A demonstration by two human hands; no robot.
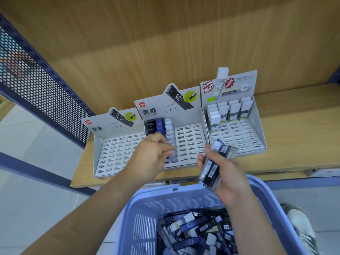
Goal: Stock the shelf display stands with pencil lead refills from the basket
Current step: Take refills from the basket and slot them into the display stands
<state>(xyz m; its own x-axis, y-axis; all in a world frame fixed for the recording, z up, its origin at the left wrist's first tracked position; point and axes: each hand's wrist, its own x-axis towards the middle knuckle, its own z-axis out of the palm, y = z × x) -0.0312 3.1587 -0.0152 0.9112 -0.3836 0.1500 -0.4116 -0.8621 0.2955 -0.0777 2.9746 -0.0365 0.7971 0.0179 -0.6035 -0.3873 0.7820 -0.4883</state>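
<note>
Refills [213, 168] sit clutched in your right hand [230, 173]; your left hand [152, 153] pinches one refill [173, 158] at the middle of three stands [189, 142], right columns free.

L stand [117, 153] slots free, mid stand [189, 140] rt half free, refill rows [159, 126] block its left

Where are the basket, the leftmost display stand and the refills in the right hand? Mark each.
basket [184, 201]: head view, far slatted wall.
leftmost display stand [117, 153]: head view, slotted floor.
held refills [211, 173]: head view, black case's middle.
</note>
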